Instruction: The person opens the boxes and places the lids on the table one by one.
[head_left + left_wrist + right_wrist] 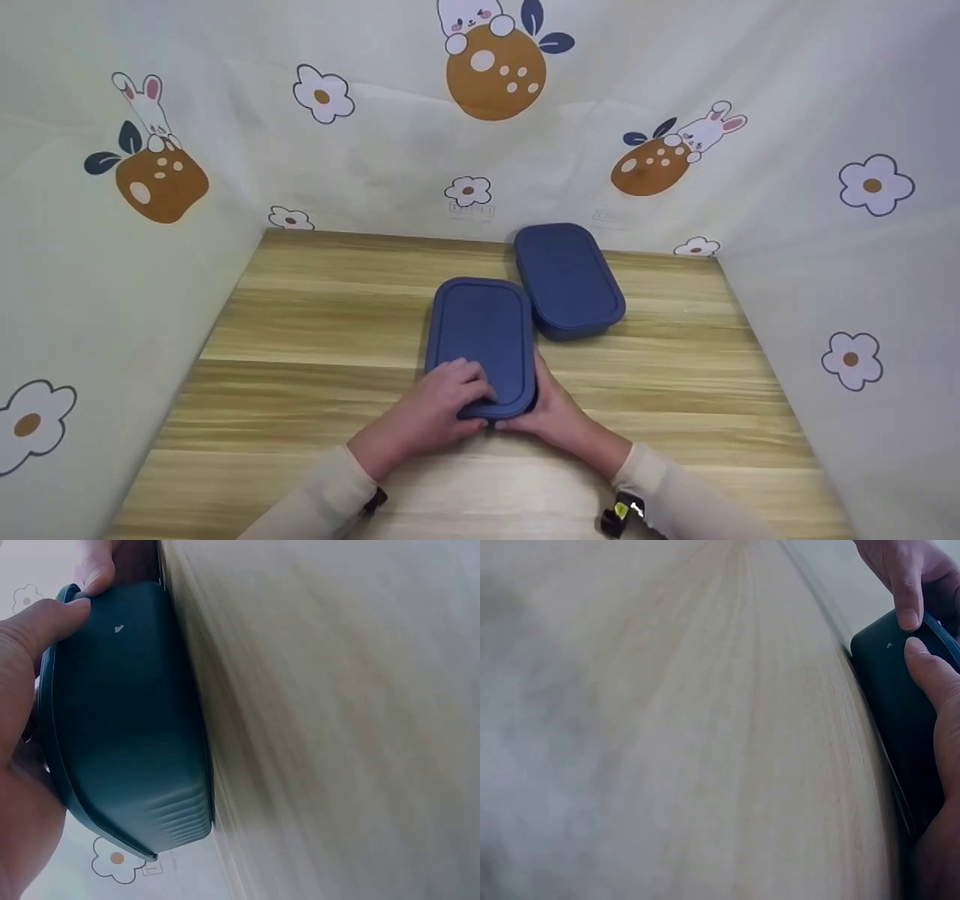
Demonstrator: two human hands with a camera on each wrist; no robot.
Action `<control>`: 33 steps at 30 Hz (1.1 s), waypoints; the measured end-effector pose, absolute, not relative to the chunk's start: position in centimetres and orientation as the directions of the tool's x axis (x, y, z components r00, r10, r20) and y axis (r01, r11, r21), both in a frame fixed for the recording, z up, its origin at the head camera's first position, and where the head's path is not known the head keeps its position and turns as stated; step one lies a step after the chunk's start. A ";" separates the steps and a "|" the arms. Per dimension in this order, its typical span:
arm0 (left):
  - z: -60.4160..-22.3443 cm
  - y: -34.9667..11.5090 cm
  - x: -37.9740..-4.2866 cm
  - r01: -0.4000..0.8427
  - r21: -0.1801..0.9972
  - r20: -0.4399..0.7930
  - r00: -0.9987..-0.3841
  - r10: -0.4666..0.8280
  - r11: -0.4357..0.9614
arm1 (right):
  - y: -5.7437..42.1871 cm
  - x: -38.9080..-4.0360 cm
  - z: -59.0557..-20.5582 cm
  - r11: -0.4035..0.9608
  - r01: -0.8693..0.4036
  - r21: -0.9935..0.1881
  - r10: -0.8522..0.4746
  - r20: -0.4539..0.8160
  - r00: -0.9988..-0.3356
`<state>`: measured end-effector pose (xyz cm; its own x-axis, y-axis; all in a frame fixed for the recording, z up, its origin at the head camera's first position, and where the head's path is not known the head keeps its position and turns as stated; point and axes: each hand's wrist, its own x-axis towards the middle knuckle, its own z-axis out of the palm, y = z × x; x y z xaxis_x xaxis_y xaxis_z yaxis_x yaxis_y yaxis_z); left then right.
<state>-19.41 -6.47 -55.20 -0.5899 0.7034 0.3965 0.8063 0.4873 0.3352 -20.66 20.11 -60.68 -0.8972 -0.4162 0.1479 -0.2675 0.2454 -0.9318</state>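
A dark blue lidded food container (484,326) rests on the table, its short end towards me. My left hand (439,405) lies over the near left part of the lid, fingers bent on top and thumb at the near rim. In the left wrist view, that thumb (56,621) presses near the lid's edge, above the container's smooth end wall (124,705). My right hand (559,416) grips the near right corner from the side, its thumb (928,669) along the end wall. The right fingers are mostly hidden behind the container. Both thumbs come close together at the near end.
A second matching blue container (570,277), lid on, stands just behind and to the right, nearly against the first one's far right corner. The wood-grain table (315,322) is enclosed by pale cloth walls (375,150) printed with rabbits, oranges and flowers.
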 end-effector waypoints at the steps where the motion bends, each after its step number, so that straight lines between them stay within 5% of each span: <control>1: -55.2 -6.4 -19.4 0.808 0.331 0.398 -0.588 0.704 0.487 | 20.1 -20.7 -60.7 0.249 -0.267 -0.931 -0.417 0.146 -0.897; 33: -55.0 -6.2 -19.4 0.781 0.412 0.359 -0.612 0.704 0.469 | 20.1 -20.6 -60.4 0.234 -0.243 -0.941 -0.421 0.127 -0.898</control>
<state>-19.44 -6.24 -54.99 -0.6123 0.7042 0.3595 0.7813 0.4692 0.4116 -20.58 20.09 -60.44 -0.8983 -0.4207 0.1269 -0.2426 0.2341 -0.9415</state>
